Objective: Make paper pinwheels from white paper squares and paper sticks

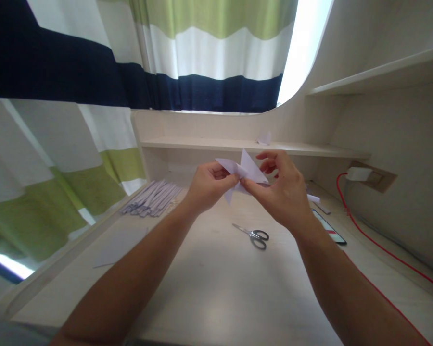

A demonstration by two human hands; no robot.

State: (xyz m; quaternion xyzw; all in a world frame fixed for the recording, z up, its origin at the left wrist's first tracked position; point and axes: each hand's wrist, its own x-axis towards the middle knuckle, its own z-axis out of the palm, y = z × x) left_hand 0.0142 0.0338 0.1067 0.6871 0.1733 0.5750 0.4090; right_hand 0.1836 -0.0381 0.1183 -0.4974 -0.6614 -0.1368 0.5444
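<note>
A white folded paper pinwheel (250, 169) with several pointed flaps is held up above the desk between my two hands. My left hand (212, 183) pinches its left side near the centre, thumb in front. On the right, my right hand (283, 185) presses its thumb against the paper near the middle, while its other fingers are curled and raised behind the right flap. Below the hands, a pair of scissors (254, 234) with dark handles lies on the desk, blades toward the left.
A pile of rolled paper sticks (153, 198) lies at the back left, with a flat paper sheet (120, 245) nearer. To the right are a phone (330, 228) and a red cable (375, 244) from a white charger (359, 174). Another folded paper piece (264, 138) stands on the shelf (202, 143).
</note>
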